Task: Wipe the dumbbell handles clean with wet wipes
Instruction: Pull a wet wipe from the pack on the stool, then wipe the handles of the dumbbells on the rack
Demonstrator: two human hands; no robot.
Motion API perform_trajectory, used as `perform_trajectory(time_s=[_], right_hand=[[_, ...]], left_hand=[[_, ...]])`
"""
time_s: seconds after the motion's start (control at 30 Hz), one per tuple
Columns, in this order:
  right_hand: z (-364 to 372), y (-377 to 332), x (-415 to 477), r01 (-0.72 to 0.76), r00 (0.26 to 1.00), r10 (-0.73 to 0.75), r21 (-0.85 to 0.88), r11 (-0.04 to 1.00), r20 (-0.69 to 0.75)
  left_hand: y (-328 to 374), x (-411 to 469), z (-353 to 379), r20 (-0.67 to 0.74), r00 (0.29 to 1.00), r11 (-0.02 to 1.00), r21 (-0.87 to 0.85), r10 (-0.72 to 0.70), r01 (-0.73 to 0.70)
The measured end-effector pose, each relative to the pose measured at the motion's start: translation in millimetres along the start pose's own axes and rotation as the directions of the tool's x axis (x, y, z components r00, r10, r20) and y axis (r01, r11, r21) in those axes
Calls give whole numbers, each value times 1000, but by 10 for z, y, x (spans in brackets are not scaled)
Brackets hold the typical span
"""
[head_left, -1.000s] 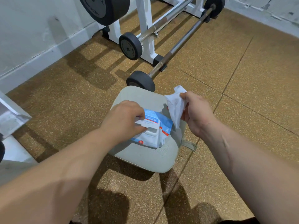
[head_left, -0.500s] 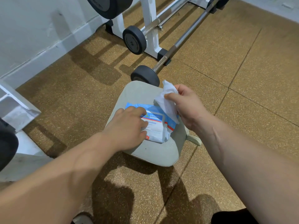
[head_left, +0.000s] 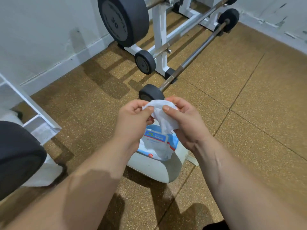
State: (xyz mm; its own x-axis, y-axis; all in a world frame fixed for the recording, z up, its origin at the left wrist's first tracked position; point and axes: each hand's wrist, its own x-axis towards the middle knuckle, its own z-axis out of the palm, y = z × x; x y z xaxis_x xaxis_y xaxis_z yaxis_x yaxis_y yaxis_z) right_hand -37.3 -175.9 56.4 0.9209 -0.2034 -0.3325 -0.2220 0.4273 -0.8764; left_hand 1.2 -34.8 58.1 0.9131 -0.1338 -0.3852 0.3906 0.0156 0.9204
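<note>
The large weight plate (head_left: 123, 20) on the rack bears a pale "30" on its face; the curved lettering round its rim is too blurred to read. The small weight plate (head_left: 144, 62) below it carries a tiny number that may be "10". The pack of wipes (head_left: 155, 146) has a blue label with yellow-green characters resembling "75"; its white small print and a small red mark are illegible.

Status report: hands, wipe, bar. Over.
The left hand and right hand both pinch the wipe. The pack sits below. The bar lies ahead on floor, untouched.
</note>
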Motion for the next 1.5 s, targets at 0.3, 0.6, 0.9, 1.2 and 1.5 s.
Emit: perform_trajectory(time_s=[0.3,0.6,0.9,1.2,1.5], right_hand=[[864,-1402,-655,-148,984,131,-133,980,-123],[2747,-2913,-1478,-317,948,314,-65,946,-44],[4709,-3712,-2006,-223,944,293,-358,907,154],[5536,-3813,-1292,-68,947,201,-460,886,249],[6243,-3692,-34,139,882,218,-672,728,418]], left_hand=[[1627,-759,-352,-162,974,984,-112,-155,138],[3619,-1863,-1287,-299,946,992,-19,-124,124],[5149,-2532,-2856,-309,949,978,171,-63,121],[5424,-2209,-3816,-501,865,910,368,20,192],[5342,-1411,-4123,-661,750,836,416,10,356]])
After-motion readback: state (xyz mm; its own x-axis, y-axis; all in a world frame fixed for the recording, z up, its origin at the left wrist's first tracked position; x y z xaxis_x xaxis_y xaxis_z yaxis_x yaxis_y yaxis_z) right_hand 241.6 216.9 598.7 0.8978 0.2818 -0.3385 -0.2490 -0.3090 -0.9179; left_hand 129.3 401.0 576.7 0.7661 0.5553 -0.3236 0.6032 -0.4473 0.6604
